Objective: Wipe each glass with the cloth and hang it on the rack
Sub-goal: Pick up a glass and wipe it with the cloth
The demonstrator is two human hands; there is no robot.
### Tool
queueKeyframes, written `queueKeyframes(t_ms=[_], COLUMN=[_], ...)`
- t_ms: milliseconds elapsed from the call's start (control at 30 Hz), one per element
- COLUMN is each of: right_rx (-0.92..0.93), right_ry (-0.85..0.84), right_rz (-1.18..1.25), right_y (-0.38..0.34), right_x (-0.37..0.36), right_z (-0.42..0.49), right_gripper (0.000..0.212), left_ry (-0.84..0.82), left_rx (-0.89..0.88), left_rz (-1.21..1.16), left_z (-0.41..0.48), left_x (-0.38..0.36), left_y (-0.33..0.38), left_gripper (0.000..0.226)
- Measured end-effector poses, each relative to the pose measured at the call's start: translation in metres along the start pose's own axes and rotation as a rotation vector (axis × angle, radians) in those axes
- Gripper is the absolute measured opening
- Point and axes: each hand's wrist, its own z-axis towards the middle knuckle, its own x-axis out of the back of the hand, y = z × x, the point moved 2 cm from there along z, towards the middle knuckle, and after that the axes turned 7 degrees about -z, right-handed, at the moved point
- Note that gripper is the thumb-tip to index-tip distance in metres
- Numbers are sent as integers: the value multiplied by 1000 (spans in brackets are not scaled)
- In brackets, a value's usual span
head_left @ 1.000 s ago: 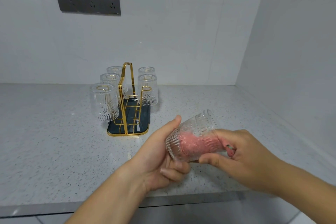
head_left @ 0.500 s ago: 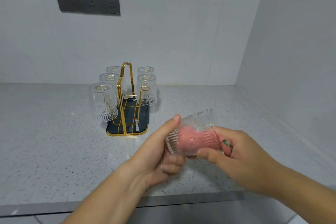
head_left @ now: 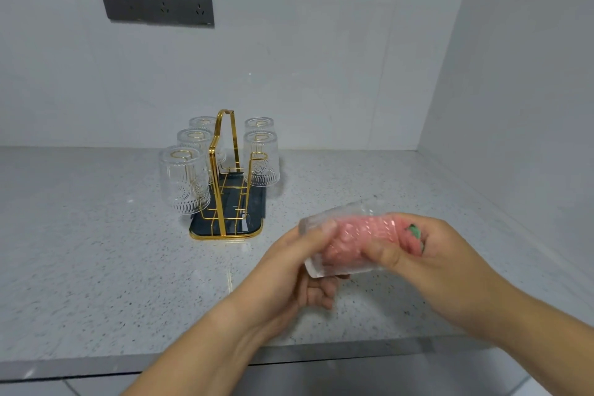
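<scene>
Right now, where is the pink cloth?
In the head view, at lower right, the pink cloth is stuffed inside the glass held between the left hand and right hand, nearer than the gold rack and to its right.

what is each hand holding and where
Left hand grips the glass by its base end, thumb on top; right hand holds the pink cloth, pushed in through the glass's mouth.

I see the rack (head_left: 221, 170) standing far back on the surface (head_left: 80, 251), close to the back wall (head_left: 321, 58). Five glasses (head_left: 184, 180) hang on it, three on its left and two on its right. The near right hook (head_left: 259, 156) is bare, and a hand can reach it over open surface. The side wall (head_left: 514, 106) closes the right.
</scene>
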Motion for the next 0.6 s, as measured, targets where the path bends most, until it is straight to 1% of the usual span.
queueKeyframes(t_ms=[67,133,200,300,367,433,500,567,600], right_rx=[69,96,99,93,89,70,76,13,-21], right_ry=[-7,14,37,89,99,70,102,197,216], right_rz=[-137,-249,-260,-216,-247,-285,-271,-135,-53], right_y=[-2,-4,-2,3,5,4,4,9,11], right_x=[2,2,2,3,2,0,-1,0,0], right_z=[-3,-6,-9,-11,-11,-10,-11,-9,-9], right_gripper=[13,9,11,12,9,4,11,16,29], left_ry=[4,-44,-94,-143,-143,-104,-53,22,59], left_rx=[162,303,366,405,387,314,185,60,15], left_rz=[-107,-152,-122,-100,-147,-256,-338,-325,-311], left_z=[-1,-4,-7,-10,-9,-6,-3,-1,-1], left_x=[2,4,5,1,-1,-2,-3,-5,-5], left_y=[1,2,0,-3,-4,-5,-4,-3,-4], left_gripper=[60,68,74,85,86,73,58,47,45])
